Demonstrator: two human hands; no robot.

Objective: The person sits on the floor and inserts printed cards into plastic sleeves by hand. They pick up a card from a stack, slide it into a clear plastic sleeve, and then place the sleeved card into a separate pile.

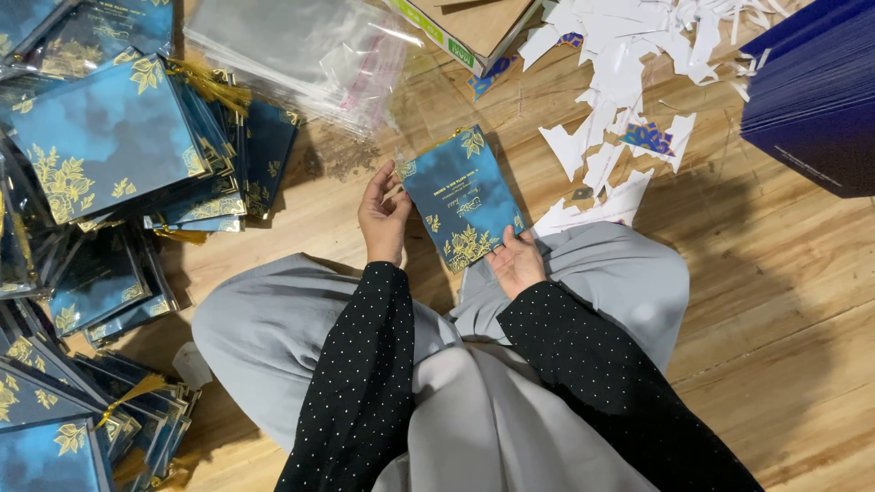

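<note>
Blue card [463, 196] with gold leaf print, held tilted over the wooden floor [784, 301], just beyond the knees. Left hand [383, 219] pinches its left edge, thumb on the face. Right hand [517, 261] grips the near right corner, fingers curled beneath. Left: heaps of bagged cards [109, 146]. Far: clear sleeves [292, 55], close. Right and far: white paper scraps [620, 109], dark blue stack [811, 100]. Bare floor lies near right.

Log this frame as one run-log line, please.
left hand: holds blue card's left edge | right hand: supports blue card from below | surroundings: sleeved card piles, paper scraps, wooden floor
</note>
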